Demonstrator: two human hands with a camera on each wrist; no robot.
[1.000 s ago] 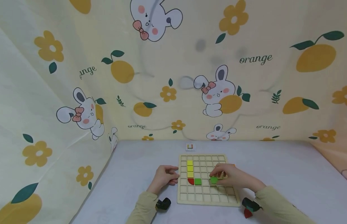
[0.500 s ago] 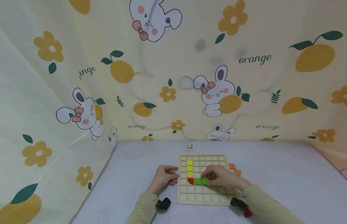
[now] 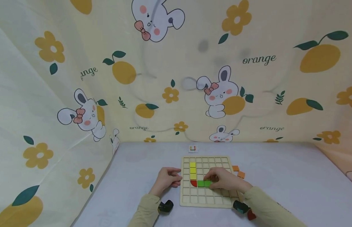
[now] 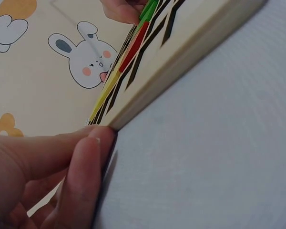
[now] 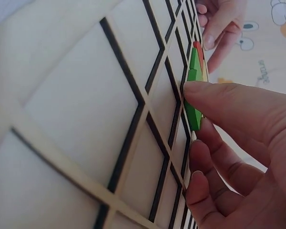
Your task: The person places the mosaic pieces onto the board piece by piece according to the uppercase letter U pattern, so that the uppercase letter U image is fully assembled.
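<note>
Board: a pale wooden grid with square cells, flat on the light-coloured desk, in the lower middle of the head view.
Yellow squares: three, stacked in a column near the board's left side.
Red quarter-round: in the cell at the foot of that column; its curved corner faces the lower left.
Green squares: two side by side, running right from the red piece along the same row.
Right hand: over the board's middle, right of the green pair; its grip is closed at the fingertips, pinching the right-hand green square; in the right wrist view the other fingers curl beneath, close to the board.
Left hand: at the board's left edge; its grip is loose, fingers relaxed, the tips touching the wooden edge, as the left wrist view shows at lower left.
Orange tiles: two on the desk, just beyond the board's right edge.
Red tile: at lower right, partly hidden by the right sleeve.
Small card: just above the board's top edge; it bears a tiny coloured grid pattern.
Backdrop cloth: cream, printed with rabbits, orange fruit, flowers and the word "orange"; it fills the upper frame.
</note>
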